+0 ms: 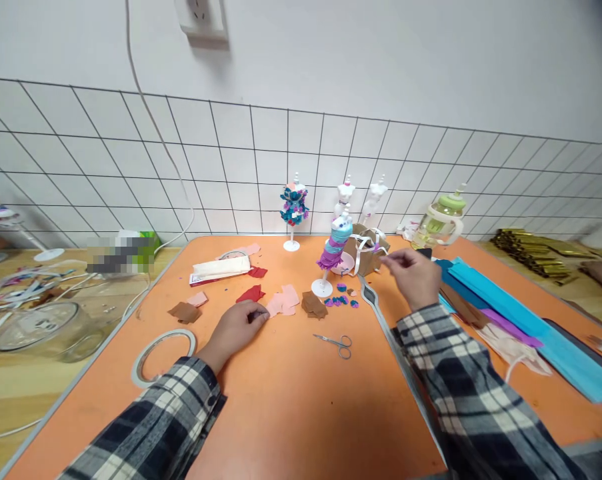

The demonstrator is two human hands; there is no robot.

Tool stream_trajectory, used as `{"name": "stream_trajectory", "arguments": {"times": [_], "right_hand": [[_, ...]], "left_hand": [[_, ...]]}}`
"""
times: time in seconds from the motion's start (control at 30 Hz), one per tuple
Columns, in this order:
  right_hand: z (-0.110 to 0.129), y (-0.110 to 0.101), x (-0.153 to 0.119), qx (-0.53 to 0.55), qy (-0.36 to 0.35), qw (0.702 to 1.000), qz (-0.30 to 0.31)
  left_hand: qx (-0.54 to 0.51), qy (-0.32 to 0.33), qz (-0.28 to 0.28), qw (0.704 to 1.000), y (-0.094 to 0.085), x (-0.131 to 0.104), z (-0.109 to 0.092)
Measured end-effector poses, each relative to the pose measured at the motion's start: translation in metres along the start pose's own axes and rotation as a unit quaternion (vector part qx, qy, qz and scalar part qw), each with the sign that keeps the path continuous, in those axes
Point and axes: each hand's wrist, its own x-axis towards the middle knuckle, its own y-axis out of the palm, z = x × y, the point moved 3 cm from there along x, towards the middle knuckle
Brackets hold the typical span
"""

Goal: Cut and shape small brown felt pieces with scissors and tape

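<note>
While the left hand [238, 327] is resting half-curled beside pink pieces [283, 301], fingertips together, its grip is unclear. Right hand [417, 277] is pinching near the brown box [372, 265] toward the table's [281, 413] far edge, contents unreadable; brown pieces [313, 305] are sitting separately, presumably for easy picking.

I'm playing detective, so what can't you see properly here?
All in the head view:
- What the left hand might pinch: its own fingers hide it.
- What the right hand might pinch: too small.
- Bottom of the brown box-shaped container: its walls hide it.
- Green-and-white packet: partly pixelated.
- Far-left white mini mannequin: cut off by the left edge.
</note>
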Motion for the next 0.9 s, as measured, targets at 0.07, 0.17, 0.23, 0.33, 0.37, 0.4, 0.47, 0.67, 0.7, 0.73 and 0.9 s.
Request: {"name": "stream_trajectory", "arguments": {"times": [0.07, 0.17, 0.23, 0.33, 0.37, 0.4, 0.47, 0.67, 0.7, 0.73, 0.9], "right_hand": [[-0.014, 0.0, 0.034, -0.053, -0.04, 0.997, -0.043], [-0.025, 0.013, 0.074, -0.109, -0.101, 0.988, 0.029], [-0.027, 0.019, 0.085, -0.124, -0.114, 0.984, 0.056], [-0.023, 0.019, 0.067, -0.11, -0.124, 0.986, -0.017], [-0.02, 0.018, 0.052, -0.092, -0.127, 0.985, -0.068], [-0.016, 0.017, 0.032, -0.075, -0.135, 0.982, -0.11], [-0.005, 0.021, -0.012, -0.058, -0.166, 0.973, -0.149], [0.046, 0.059, -0.107, -0.069, -0.365, 0.913, 0.171], [0.052, 0.062, -0.113, -0.065, -0.368, 0.907, 0.195], [0.057, 0.063, -0.118, -0.06, -0.375, 0.899, 0.219], [0.068, 0.069, -0.135, -0.05, -0.413, 0.861, 0.292]], "left_hand": [[-0.009, -0.005, -0.002, 1.0, 0.0, 0.0, 0.001], [-0.02, -0.01, -0.005, 1.0, 0.0, -0.001, 0.001], [-0.027, -0.012, -0.007, 1.0, 0.0, -0.001, 0.002], [-0.036, -0.012, -0.011, 0.999, 0.0, -0.001, 0.004], [-0.039, -0.012, -0.012, 0.999, 0.0, -0.001, 0.004], [-0.042, -0.012, -0.014, 0.999, 0.0, -0.001, 0.004], [-0.047, -0.009, -0.018, 0.999, 0.0, -0.001, 0.002], [-0.036, -0.004, -0.08, 0.996, -0.025, -0.011, -0.015], [-0.028, -0.008, -0.102, 0.994, -0.036, -0.016, -0.017], [-0.019, -0.011, -0.122, 0.992, -0.047, -0.022, -0.016], [0.059, -0.08, -0.252, 0.963, -0.098, -0.074, 0.002]]}}
